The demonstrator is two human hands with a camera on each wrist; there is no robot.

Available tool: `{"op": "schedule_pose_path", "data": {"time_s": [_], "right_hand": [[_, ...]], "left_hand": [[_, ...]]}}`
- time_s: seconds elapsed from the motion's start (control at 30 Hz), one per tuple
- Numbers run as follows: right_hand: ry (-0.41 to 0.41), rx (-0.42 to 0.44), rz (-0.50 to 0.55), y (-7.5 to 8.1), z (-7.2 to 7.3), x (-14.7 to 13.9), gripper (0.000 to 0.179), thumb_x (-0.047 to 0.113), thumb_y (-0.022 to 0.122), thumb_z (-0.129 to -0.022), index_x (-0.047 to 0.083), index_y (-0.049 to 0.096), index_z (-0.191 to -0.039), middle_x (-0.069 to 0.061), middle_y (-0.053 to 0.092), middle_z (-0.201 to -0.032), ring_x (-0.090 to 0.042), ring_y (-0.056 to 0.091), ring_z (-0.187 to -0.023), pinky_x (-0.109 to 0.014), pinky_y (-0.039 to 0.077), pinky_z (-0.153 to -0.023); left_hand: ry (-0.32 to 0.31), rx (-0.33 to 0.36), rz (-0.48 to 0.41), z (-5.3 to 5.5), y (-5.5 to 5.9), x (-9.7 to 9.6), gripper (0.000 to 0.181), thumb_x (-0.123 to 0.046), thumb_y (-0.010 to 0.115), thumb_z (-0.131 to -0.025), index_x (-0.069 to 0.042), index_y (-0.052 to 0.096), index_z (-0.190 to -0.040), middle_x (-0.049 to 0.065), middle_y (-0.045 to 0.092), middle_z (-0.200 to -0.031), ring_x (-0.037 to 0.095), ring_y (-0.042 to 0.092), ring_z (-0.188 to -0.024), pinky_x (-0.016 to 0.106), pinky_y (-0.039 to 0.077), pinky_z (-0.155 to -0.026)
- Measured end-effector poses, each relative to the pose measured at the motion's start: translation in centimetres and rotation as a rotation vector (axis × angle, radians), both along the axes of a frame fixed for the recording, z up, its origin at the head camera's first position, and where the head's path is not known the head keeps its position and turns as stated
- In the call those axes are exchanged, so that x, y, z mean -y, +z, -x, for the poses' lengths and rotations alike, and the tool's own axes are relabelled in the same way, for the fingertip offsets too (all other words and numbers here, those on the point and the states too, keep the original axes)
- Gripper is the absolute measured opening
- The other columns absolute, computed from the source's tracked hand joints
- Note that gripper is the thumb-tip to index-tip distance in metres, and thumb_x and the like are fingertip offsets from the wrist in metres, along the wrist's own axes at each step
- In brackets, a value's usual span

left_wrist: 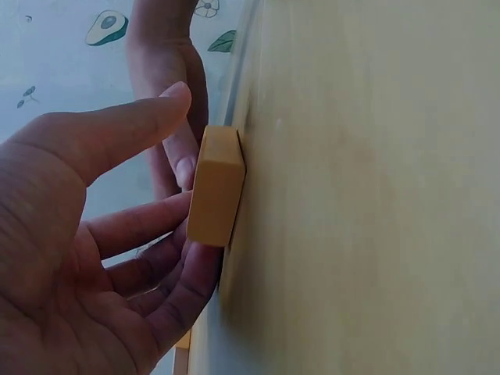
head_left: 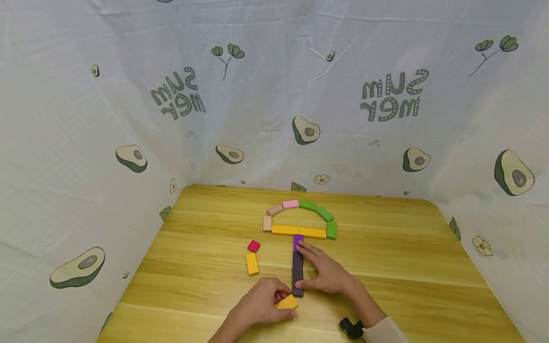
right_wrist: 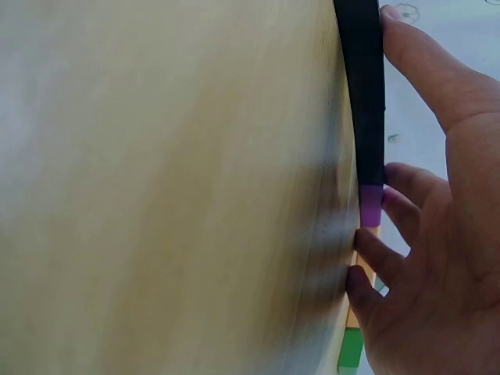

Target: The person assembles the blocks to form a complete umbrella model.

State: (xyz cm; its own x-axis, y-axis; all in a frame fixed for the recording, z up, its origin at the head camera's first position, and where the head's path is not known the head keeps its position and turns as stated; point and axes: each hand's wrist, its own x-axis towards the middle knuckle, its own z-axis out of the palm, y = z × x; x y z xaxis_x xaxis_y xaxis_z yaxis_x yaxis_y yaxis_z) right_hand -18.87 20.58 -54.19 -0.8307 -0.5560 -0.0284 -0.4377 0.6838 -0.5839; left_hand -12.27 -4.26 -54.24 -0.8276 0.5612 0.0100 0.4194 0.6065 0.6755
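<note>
My left hand (head_left: 261, 302) is around a yellow block (head_left: 286, 302) on the table, just below the black column. In the left wrist view its curled fingers touch the block (left_wrist: 216, 187), with the thumb raised off it. My right hand (head_left: 328, 272) lies along the column's right side. Its fingertips touch the purple block (head_left: 298, 242) at the top, and its thumb rests on the lower black block (head_left: 298, 284). Between them sits another black block (head_left: 298, 261). Two yellow blocks (head_left: 285, 230) form a bar across the column's top.
Above the bar, pink and tan blocks (head_left: 290, 204) and green blocks (head_left: 324, 214) curve in an arch. Left of the column lie a red block (head_left: 254, 246) and a loose yellow block (head_left: 252, 264). A patterned cloth (head_left: 266, 95) hangs behind the wooden table (head_left: 193, 267).
</note>
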Motion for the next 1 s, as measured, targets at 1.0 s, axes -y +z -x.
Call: {"op": "schedule_pose_path", "data": {"time_s": [1.0], "right_hand": [[-0.006,0.044,0.013,0.0,-0.1,-0.2,0.100,0.062,0.077,-0.083,0.019,0.035,-0.163,-0.006,0.027,-0.170,-0.038,0.026,-0.156,-0.064,0.032,-0.120]], "left_hand": [[0.340,-0.150,-0.026,4.7,-0.4,9.1,0.084,-0.056,0.093,-0.066,-0.016,0.068,-0.135,0.003,0.067,-0.133,0.032,0.061,-0.127,0.054,0.051,-0.108]]}}
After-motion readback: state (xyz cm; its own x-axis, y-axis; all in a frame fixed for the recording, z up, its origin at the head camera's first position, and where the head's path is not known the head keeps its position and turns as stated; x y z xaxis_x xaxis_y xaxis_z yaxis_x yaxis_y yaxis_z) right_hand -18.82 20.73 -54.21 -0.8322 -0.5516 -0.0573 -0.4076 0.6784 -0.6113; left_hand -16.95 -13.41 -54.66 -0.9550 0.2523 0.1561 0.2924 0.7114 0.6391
